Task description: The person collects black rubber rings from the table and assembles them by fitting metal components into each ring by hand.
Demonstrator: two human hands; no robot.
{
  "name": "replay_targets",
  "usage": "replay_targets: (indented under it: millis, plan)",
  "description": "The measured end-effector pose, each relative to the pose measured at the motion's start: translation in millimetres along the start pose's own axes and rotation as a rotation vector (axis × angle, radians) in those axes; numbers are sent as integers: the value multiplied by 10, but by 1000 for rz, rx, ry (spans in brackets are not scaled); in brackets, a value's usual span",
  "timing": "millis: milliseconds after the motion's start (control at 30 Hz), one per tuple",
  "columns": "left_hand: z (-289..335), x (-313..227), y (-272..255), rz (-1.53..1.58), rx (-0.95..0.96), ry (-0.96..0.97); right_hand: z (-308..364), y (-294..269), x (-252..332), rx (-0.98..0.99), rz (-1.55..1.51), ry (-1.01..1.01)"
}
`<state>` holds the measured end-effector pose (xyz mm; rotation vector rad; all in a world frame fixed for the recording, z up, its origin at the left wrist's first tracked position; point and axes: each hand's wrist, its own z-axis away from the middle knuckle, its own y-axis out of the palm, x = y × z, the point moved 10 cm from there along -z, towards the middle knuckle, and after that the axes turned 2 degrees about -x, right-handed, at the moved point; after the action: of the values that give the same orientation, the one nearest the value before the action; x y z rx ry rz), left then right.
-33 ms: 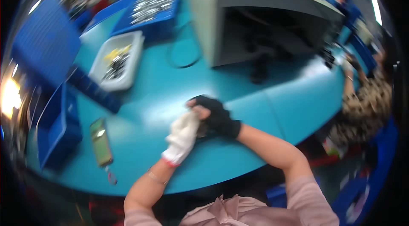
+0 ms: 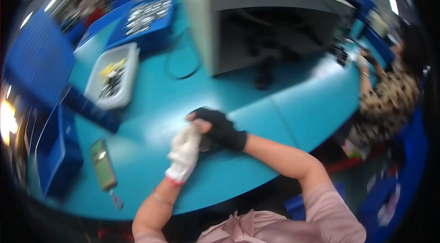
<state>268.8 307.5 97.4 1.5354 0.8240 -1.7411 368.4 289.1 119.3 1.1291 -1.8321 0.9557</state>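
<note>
My left hand [image 2: 184,149], in a white knit glove with a red cuff, is closed and pressed against my right hand [image 2: 219,128] above the blue-green tabletop [image 2: 229,169]. A black glove with bare fingertips covers my right hand; its fingers curl over toward the left one. Just below where they meet, a small greyish part [image 2: 205,144] shows in a blur, too unclear to name. The gloves hide most of whatever lies between the fingers.
A phone [image 2: 103,164] with a strap lies at left, beside a blue bin [image 2: 62,153]. Behind it, a white tray [image 2: 130,75] holds metal and yellow pieces; a blue tray [image 2: 137,41] holds shiny parts. A large cream housing [image 2: 200,18] stands ahead. A co-worker [image 2: 389,101] sits at right.
The whole view has shifted, so table, trays and hands appear farther left and slightly lower. My hands stay together in much the same pose.
</note>
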Motion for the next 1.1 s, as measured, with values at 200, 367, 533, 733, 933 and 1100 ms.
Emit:
replay_targets:
  millis: [200,367,533,733,933,1100]
  plan:
    - [-18,-50,-88,79,-77,145,26,12,227,40,129,-167]
    - [-2,-39,-78,100,-85,122,49,5,207,-41,165,-143]
    - [-31,-167,-99,-7,-118,267,71,-102,264,-168,226,-282]
    - [3,-329,-222,-160,-230,467,41,19,185,-22,94,-161]
    - [26,-345,-237,-342,-209,572,132,407,128,301,-236,151]
    - [8,-333,-205,-346,-147,595,147,412,138,333,-282,195]
